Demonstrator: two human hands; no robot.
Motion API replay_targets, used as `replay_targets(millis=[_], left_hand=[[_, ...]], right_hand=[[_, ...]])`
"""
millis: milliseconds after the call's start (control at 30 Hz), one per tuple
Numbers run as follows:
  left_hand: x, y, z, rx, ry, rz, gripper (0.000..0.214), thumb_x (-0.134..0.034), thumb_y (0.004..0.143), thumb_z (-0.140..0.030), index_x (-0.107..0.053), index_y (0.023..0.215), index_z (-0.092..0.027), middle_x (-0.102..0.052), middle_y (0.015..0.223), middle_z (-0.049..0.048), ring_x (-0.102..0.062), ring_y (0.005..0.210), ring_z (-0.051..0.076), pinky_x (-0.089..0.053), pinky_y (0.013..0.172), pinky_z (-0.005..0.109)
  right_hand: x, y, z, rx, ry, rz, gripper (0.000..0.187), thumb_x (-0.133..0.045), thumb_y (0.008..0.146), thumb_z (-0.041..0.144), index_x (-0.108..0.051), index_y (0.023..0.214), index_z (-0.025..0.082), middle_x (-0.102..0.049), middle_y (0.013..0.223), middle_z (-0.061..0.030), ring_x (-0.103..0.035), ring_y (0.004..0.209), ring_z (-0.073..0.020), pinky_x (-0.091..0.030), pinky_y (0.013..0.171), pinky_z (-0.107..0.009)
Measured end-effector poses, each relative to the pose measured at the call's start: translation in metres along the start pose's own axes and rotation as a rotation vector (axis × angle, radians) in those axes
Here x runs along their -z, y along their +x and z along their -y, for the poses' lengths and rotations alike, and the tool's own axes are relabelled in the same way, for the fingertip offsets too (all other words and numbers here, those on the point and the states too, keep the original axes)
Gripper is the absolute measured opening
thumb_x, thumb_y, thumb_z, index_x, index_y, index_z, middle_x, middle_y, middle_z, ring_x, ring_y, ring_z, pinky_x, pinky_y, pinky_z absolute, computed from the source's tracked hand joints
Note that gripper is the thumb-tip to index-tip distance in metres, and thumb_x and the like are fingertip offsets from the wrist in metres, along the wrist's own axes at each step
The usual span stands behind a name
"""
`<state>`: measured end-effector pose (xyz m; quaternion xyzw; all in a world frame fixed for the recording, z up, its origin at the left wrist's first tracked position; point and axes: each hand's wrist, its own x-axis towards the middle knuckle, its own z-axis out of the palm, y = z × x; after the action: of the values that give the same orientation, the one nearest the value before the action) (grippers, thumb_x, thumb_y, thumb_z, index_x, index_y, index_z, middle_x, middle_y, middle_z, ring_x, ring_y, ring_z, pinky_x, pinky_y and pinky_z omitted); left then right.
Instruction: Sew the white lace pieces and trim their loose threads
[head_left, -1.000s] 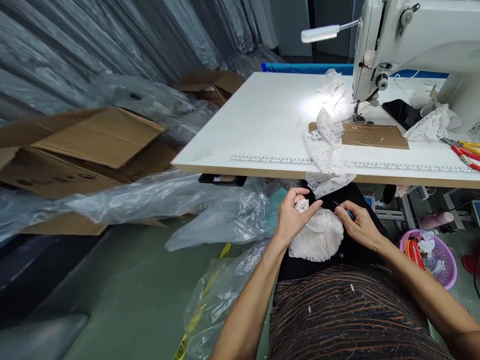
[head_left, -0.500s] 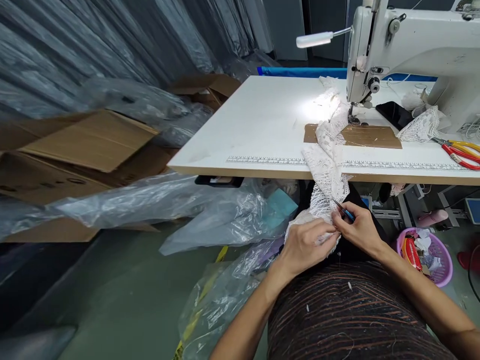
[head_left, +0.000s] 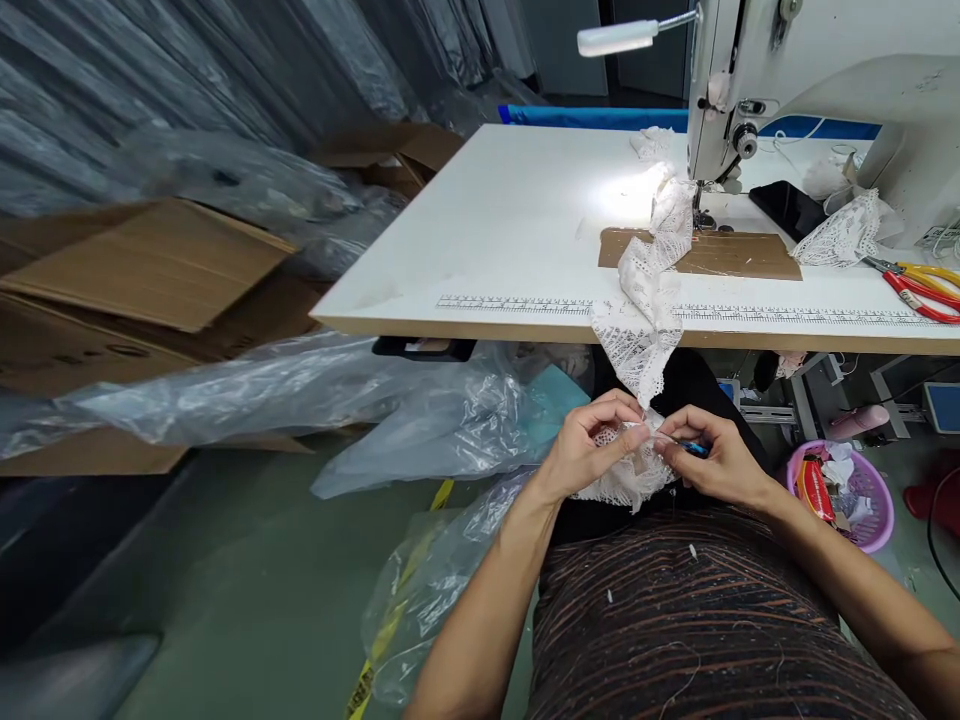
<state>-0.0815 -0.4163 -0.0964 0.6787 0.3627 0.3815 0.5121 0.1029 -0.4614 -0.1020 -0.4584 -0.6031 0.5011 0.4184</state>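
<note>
A long strip of white lace (head_left: 637, 335) runs from beside the sewing machine's needle, over the table's front edge and down to my lap. My left hand (head_left: 592, 445) is closed on the gathered lower part of the lace, thumb and fingers pinching it. Close beside it, my right hand (head_left: 705, 455) is closed on a small blue-handled tool (head_left: 696, 449). The tool lies mostly within the fingers, so its exact kind is hidden. My right fingertips meet the lace next to my left thumb.
The white sewing machine (head_left: 847, 60) stands on the white table (head_left: 465, 230). Red- and yellow-handled cutters (head_left: 922, 288) lie at the right, near a black phone-like object (head_left: 787, 210). Below is a pink basket (head_left: 877, 500) of scraps. Cardboard boxes (head_left: 150, 260) and plastic sheeting (head_left: 420, 430) fill the left.
My hands have drawn together around the lace, the left shifting up and the thumb showing. The tool's dark tip, visible before, is now lowered among the fingers. The view has tilted slightly down.
</note>
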Motion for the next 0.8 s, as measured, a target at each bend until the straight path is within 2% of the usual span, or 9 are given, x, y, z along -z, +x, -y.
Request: replay_targets(millis=[100, 167, 233, 333, 433, 533, 667, 800], left_hand=[[0.003, -0.005, 0.003, 0.144, -0.009, -0.007, 0.034, -0.075, 0.076, -0.049, -0.072, 0.075, -0.015, -0.066, 0.070, 0.0035, -0.055, 0.063, 0.013, -0.045, 0.060, 0.024], [0.004, -0.008, 0.004, 0.203, -0.007, -0.016, 0.035, -0.077, 0.075, -0.049, -0.074, 0.078, -0.014, -0.071, 0.074, 0.0058, -0.058, 0.064, 0.014, -0.046, 0.060, 0.024], [0.004, -0.009, 0.003, 0.219, -0.014, -0.012, 0.035, -0.077, 0.075, -0.048, -0.076, 0.081, -0.014, -0.075, 0.082, 0.0086, -0.064, 0.071, 0.017, -0.049, 0.065, 0.026], [0.003, -0.009, 0.002, 0.217, -0.027, 0.003, 0.034, -0.076, 0.076, -0.047, -0.078, 0.083, -0.014, -0.077, 0.087, 0.0105, -0.067, 0.079, 0.021, -0.051, 0.069, 0.028], [0.003, -0.007, 0.000, 0.210, -0.031, -0.019, 0.031, -0.076, 0.075, -0.046, -0.077, 0.079, -0.014, -0.077, 0.085, 0.0097, -0.066, 0.075, 0.020, -0.050, 0.067, 0.027], [0.002, -0.007, -0.001, 0.211, -0.051, -0.044, 0.030, -0.076, 0.075, -0.045, -0.076, 0.076, -0.015, -0.075, 0.079, 0.0079, -0.063, 0.069, 0.017, -0.048, 0.063, 0.025], [0.002, -0.006, -0.001, 0.223, -0.064, -0.035, 0.031, -0.075, 0.074, -0.045, -0.076, 0.076, -0.014, -0.072, 0.074, 0.0067, -0.061, 0.066, 0.016, -0.047, 0.060, 0.024], [0.002, -0.006, 0.000, 0.234, -0.066, -0.026, 0.032, -0.077, 0.072, -0.046, -0.073, 0.071, -0.014, -0.069, 0.070, 0.0046, -0.056, 0.061, 0.013, -0.045, 0.057, 0.022]], right_hand=[[0.007, 0.005, -0.004, -0.025, -0.077, 0.019, 0.048, -0.048, 0.091, 0.064, -0.060, 0.083, 0.018, -0.055, 0.069, 0.0010, -0.043, 0.057, -0.0095, -0.037, 0.054, -0.024], [0.009, 0.009, -0.007, -0.056, -0.135, 0.062, 0.062, -0.031, 0.095, 0.069, -0.060, 0.077, 0.017, -0.052, 0.065, 0.0009, -0.042, 0.056, -0.0100, -0.035, 0.055, -0.025], [0.010, 0.013, -0.008, -0.072, -0.185, 0.111, 0.070, -0.022, 0.095, 0.072, -0.060, 0.074, 0.017, -0.051, 0.064, 0.0004, -0.044, 0.056, -0.0107, -0.036, 0.057, -0.026], [0.006, 0.022, -0.007, -0.030, -0.251, 0.149, 0.068, -0.024, 0.094, 0.072, -0.060, 0.077, 0.017, -0.050, 0.062, 0.0011, -0.045, 0.057, -0.0117, -0.035, 0.059, -0.026], [0.004, 0.027, -0.005, 0.023, -0.309, 0.093, 0.064, -0.026, 0.095, 0.069, -0.059, 0.074, 0.018, -0.049, 0.060, 0.0017, -0.043, 0.057, -0.0115, -0.033, 0.059, -0.026], [0.003, 0.026, -0.005, 0.010, -0.334, 0.045, 0.062, -0.026, 0.097, 0.065, -0.060, 0.075, 0.018, -0.044, 0.057, 0.0032, -0.038, 0.053, -0.0107, -0.030, 0.057, -0.026], [0.004, 0.020, -0.004, 0.013, -0.348, 0.086, 0.057, -0.027, 0.100, 0.059, -0.063, 0.082, 0.018, -0.045, 0.058, 0.0031, -0.038, 0.053, -0.0112, -0.029, 0.056, -0.025], [0.003, 0.021, -0.003, 0.045, -0.430, 0.115, 0.045, -0.034, 0.099, 0.048, -0.061, 0.078, 0.019, -0.048, 0.061, 0.0022, -0.039, 0.055, -0.0110, -0.028, 0.058, -0.025]])
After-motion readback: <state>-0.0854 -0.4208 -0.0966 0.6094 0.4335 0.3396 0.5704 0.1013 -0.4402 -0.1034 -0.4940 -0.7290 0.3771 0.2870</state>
